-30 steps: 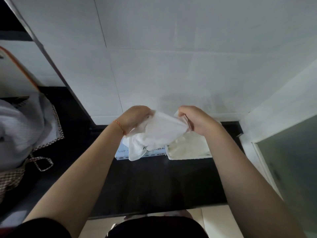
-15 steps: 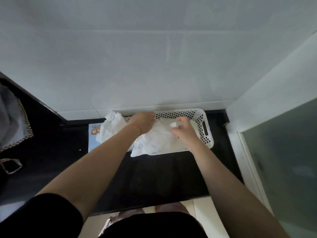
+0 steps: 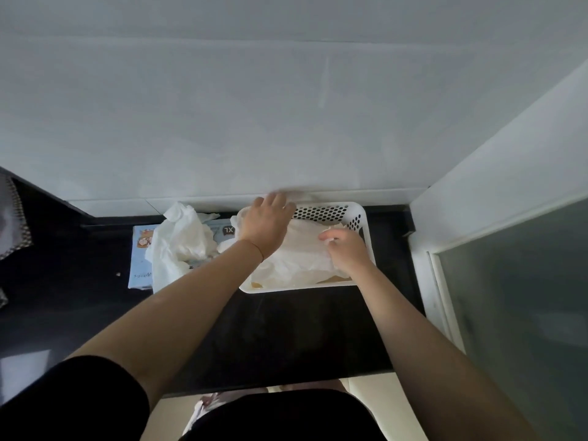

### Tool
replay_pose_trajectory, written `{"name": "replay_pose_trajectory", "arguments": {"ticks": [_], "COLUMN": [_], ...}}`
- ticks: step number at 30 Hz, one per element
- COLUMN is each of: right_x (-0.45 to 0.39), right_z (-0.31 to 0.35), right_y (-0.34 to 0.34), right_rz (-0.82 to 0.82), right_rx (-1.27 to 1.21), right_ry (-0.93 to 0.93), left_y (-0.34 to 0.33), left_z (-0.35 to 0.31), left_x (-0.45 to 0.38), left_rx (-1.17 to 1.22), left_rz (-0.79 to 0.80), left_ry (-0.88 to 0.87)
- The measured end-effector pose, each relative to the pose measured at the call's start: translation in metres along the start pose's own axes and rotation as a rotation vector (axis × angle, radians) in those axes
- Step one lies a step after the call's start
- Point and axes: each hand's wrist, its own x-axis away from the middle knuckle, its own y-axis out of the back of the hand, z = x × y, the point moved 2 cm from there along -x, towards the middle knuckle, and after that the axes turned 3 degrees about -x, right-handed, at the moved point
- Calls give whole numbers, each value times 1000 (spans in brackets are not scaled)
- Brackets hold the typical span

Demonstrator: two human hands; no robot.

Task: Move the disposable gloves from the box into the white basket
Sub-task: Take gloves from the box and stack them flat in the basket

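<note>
A white perforated basket stands on the black counter against the wall. A heap of thin white disposable gloves lies inside it. My left hand is spread flat over the far left part of the heap, fingers reaching the basket's back rim. My right hand rests on the heap's right side, fingers curled on the glove material. Left of the basket lies the light blue glove box, with a bunch of white gloves spilling out over it.
The black counter runs along a white wall. A frosted glass panel and its white frame close off the right side. A grey cloth with patterned edging hangs at the far left.
Both hands brought the bundle of gloves down from mid-air into the basket. The left hand has opened and moved toward the basket's back rim, and the right hand has shifted right on the heap.
</note>
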Motion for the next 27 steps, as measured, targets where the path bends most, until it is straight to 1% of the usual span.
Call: {"name": "replay_pose_trajectory", "arguments": {"ticks": [2,4,6,10,14,16,19,23,27], "right_x": [-5,-9,-13,-16,-13,-10,-8,-7,-7], "right_z": [-1,-2,-3,-4,2,4,3,3,-2], "right_y": [0,0,3,13,18,16,13,9,4], "right_rz": [32,56,93,166,174,167,179,185,157], "right_rx": [69,134,191,309,597,706,840,930,929], "right_ry": [10,18,22,29,83,111,107,100,77], "left_y": [4,-6,-15,-24,-24,-24,-24,-25,-30], "left_z": [-12,-18,-18,-17,-20,-21,-20,-17,-17], "left_x": [10,23,35,48,49,48,44,40,40], "left_rx": [9,56,77,57,39,34,88,205,171], "left_rz": [57,189,265,287,264,306,431,550,664], "left_ry": [-33,-40,19,99,162,190,246,286,280]}}
